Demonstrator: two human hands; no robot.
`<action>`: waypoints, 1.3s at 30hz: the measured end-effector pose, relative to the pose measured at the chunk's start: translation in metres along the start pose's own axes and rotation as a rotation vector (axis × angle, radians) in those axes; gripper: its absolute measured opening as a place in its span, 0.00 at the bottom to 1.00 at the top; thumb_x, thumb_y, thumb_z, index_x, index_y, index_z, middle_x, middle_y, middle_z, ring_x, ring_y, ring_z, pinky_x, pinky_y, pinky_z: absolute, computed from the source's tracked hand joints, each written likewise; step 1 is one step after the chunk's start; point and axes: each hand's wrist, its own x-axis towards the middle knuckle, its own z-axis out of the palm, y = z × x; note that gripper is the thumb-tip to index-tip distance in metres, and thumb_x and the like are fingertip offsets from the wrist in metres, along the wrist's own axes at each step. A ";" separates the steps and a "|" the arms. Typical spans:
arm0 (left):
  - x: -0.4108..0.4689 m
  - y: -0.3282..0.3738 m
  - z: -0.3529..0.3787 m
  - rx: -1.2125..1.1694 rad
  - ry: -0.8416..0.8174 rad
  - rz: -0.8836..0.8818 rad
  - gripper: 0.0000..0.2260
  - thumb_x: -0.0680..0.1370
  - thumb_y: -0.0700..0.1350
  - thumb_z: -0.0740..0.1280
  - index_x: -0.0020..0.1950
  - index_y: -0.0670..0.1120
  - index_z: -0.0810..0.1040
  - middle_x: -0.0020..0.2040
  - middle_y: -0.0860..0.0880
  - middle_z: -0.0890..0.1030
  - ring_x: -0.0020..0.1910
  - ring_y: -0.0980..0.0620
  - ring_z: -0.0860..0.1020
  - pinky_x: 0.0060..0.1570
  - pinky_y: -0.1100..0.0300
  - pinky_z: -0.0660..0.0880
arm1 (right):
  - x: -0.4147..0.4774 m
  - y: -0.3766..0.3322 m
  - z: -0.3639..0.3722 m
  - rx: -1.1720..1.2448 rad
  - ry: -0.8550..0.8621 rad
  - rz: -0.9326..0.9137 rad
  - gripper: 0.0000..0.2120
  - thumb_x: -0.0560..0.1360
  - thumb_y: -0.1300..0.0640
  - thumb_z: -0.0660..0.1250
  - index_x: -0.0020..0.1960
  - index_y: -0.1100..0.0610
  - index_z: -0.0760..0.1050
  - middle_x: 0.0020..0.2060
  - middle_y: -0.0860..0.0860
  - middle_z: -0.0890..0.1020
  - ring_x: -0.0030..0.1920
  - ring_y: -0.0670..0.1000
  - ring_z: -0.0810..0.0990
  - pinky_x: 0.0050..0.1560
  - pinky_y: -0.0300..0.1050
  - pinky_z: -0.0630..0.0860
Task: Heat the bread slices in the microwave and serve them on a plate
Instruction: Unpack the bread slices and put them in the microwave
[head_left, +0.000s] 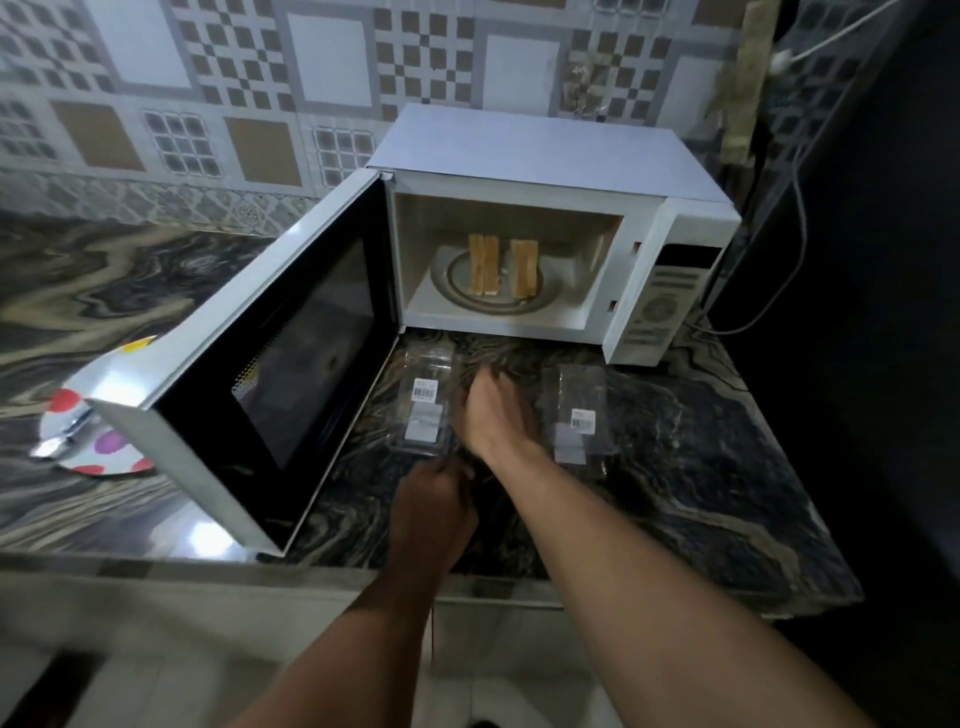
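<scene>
A white microwave (550, 156) stands on the counter with its door (270, 364) swung wide open to the left. Inside, on the glass turntable (457, 280), stand bread slices: a pair (484, 271) on the left and another (523, 268) to their right, all on edge. A plate with coloured dots (98, 415) lies left of the door, partly hidden by it. My left hand (434, 512) hovers over the counter with fingers curled. My right hand (485, 415) is just ahead of it, blurred, fingers spread downward. Neither hand visibly holds anything.
Two clear plastic packets with barcode labels lie on the marble counter, one (423, 405) left of my hands and one (579, 421) to the right. A tiled wall runs behind. A white cable (797, 171) hangs at the right beside a dark surface.
</scene>
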 end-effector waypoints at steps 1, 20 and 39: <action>-0.002 -0.005 -0.002 -0.008 0.020 -0.077 0.08 0.68 0.38 0.63 0.40 0.43 0.81 0.36 0.42 0.81 0.35 0.38 0.79 0.32 0.51 0.75 | -0.003 0.000 0.006 0.013 -0.004 -0.013 0.16 0.82 0.54 0.60 0.65 0.62 0.72 0.62 0.63 0.77 0.61 0.63 0.77 0.58 0.51 0.74; 0.060 -0.064 0.018 -0.530 0.076 -1.065 0.18 0.62 0.48 0.63 0.46 0.43 0.85 0.41 0.39 0.86 0.42 0.38 0.85 0.47 0.42 0.83 | -0.004 0.024 0.046 0.255 -0.084 0.156 0.12 0.74 0.60 0.68 0.57 0.56 0.81 0.54 0.57 0.85 0.57 0.57 0.82 0.54 0.43 0.77; 0.061 -0.032 -0.017 -0.449 0.093 -1.048 0.10 0.73 0.43 0.69 0.51 0.42 0.86 0.49 0.38 0.85 0.53 0.38 0.83 0.56 0.50 0.80 | -0.003 0.028 0.057 0.445 -0.044 0.390 0.11 0.74 0.59 0.70 0.56 0.58 0.77 0.56 0.57 0.83 0.58 0.58 0.81 0.46 0.37 0.68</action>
